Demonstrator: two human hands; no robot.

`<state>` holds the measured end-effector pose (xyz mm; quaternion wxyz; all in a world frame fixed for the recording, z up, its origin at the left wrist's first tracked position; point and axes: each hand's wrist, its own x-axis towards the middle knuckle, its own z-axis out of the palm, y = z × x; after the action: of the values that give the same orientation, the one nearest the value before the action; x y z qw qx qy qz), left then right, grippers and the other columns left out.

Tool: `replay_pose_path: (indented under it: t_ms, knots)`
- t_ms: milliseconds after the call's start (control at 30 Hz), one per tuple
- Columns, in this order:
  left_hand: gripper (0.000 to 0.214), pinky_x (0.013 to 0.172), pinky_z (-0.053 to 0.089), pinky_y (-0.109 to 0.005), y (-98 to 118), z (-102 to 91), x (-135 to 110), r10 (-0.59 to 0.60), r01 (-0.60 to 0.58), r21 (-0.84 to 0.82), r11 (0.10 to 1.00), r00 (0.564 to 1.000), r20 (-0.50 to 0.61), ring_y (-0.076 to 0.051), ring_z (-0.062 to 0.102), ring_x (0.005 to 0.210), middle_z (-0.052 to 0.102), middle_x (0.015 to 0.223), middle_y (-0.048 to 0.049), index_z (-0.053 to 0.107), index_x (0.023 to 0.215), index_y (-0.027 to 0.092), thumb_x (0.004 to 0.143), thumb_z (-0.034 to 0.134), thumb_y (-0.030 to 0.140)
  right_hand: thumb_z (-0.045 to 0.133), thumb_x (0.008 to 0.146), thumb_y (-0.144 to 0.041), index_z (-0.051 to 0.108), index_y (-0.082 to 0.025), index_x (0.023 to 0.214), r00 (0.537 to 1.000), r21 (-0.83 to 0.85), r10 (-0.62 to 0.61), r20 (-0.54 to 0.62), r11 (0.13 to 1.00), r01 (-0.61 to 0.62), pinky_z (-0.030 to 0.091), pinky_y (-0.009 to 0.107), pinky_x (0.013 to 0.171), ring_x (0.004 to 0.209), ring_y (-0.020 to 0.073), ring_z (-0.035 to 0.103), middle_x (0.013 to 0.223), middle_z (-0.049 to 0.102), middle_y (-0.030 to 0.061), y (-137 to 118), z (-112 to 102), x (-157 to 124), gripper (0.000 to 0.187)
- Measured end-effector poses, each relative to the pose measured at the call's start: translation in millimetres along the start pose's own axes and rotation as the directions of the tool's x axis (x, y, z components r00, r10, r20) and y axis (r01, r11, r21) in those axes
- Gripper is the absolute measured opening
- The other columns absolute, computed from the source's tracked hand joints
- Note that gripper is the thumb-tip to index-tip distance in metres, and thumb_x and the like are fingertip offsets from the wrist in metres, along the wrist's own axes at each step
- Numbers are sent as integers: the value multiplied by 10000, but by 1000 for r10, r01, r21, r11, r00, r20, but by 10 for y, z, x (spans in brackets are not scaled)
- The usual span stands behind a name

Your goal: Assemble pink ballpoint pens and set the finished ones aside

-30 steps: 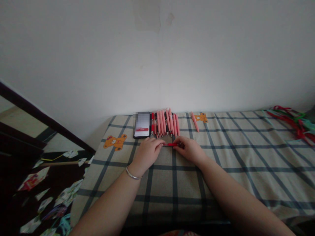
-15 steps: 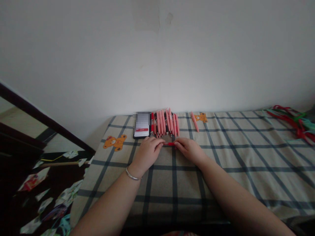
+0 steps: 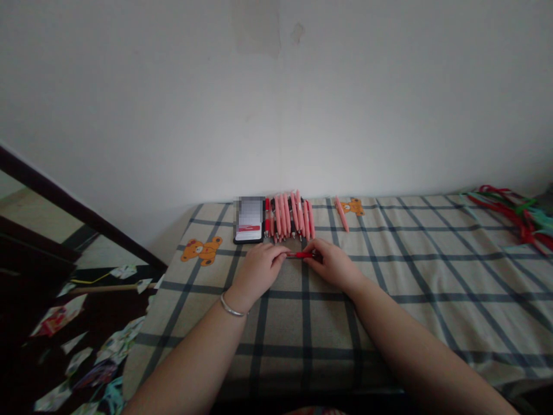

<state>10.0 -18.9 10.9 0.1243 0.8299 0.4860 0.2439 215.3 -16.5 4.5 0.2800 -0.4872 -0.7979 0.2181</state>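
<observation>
A red pen [image 3: 302, 255] with a clear section lies level between my hands, just above or on the checked cloth. My left hand [image 3: 262, 262] is closed on its left end, which the fingers hide. At the other end, my right hand [image 3: 330, 264] has thumb and forefinger around the pen; a dark end part shows between them. Just beyond my hands is a bunch of pink pens [image 3: 287, 216], with some red and dark ones among them. One single pink pen [image 3: 341, 214] lies apart to the right.
A phone [image 3: 249, 235] with a lit screen lies left of the bunch. Tangled red and green strips [image 3: 518, 219] are at the far right of the checked cloth [image 3: 389, 340]. A white wall [image 3: 276, 115] rises behind; scraps [image 3: 78, 363] lie low at the left.
My right thumb and forefinger have shifted on the pen, and more of its red and dark right part now shows. My left hand stays almost still.
</observation>
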Motion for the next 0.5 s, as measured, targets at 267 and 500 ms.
replay_pose_path:
  t_ms: [267, 500]
  knots:
    - [210, 778, 429, -301, 5, -4, -7, 0, 0, 15, 1000, 1000, 1, -174, 580, 863, 669, 918, -12, 653, 982, 239, 880, 471, 221, 541, 784, -212, 559, -202, 910, 999, -46, 13, 34, 999, -12, 388, 239, 611, 710, 136, 549, 826, 614, 9, -39, -16, -14, 128]
    - [206, 784, 430, -293, -18, 31, -6, -2, 2, -14, 1000, 1000, -27, -167, 584, 870, 667, 933, -12, 646, 985, 229, 884, 466, 224, 465, 871, -317, 565, -203, 1036, 996, -46, 10, 86, 999, -7, 418, 274, 730, 853, 170, 585, 957, 644, 39, -67, -49, 1, 224]
